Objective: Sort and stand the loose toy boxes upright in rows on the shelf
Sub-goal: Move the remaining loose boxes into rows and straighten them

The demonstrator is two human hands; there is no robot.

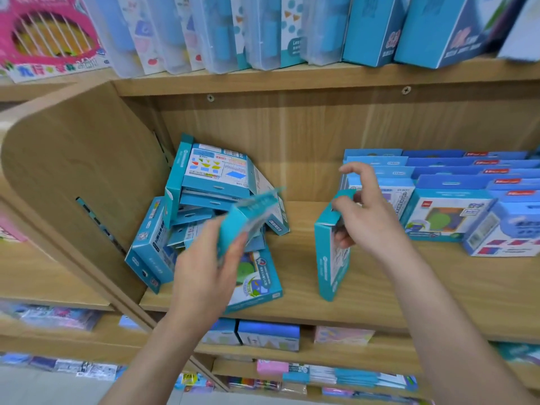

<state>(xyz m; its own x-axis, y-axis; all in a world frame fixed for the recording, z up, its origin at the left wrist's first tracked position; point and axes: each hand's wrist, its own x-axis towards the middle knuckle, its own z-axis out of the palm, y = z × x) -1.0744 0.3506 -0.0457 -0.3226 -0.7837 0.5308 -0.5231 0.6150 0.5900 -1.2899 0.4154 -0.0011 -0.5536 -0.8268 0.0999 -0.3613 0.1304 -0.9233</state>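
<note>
Left hand [204, 270]: grasping a blurred teal box [248, 217]; loose pile [210, 182] just beyond it. Right hand [363, 217]: pinching the top of an upright box [331, 258]; rows [455, 197] to its right.

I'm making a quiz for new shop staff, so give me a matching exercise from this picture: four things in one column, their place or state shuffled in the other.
1 left hand
2 right hand
3 loose pile
4 pink package

A pinches the upright box by its top
B upper shelf, far left
C heaped against the left side panel
D grips a blurred teal box

Pairs: 1-D, 2-A, 3-C, 4-B.
</note>
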